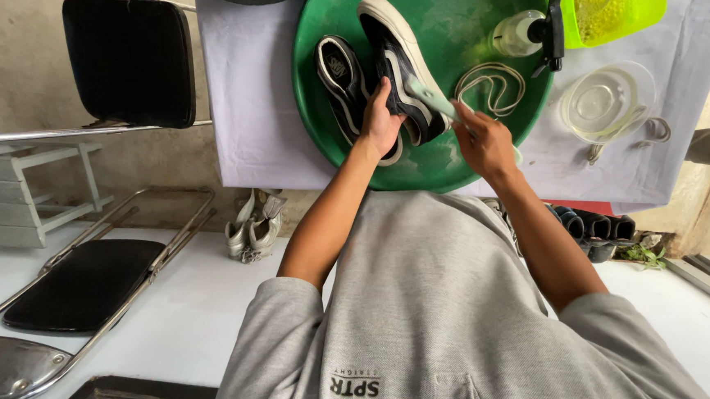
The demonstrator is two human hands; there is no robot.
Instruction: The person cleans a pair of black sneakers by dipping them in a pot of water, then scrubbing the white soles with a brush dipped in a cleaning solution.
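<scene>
My left hand [381, 126] grips a black sneaker with a white sole [397, 61], holding it tilted on its side over a round green basin [319, 148]. My right hand [484, 143] holds a pale brush [432, 99] whose head touches the sneaker's side. The second black sneaker [339, 79] lies in the basin just left of the held one. A loose coil of white laces [492, 86] rests in the basin to the right of the brush.
The basin sits on a table covered with a white cloth [251, 107]. On it stand a spray bottle [519, 33], a yellow-green tub [616, 3] and a clear bowl [608, 102]. Black folding chairs [129, 57] [81, 282] are at left. Pale shoes [254, 230] and dark boots [595, 227] lie underneath.
</scene>
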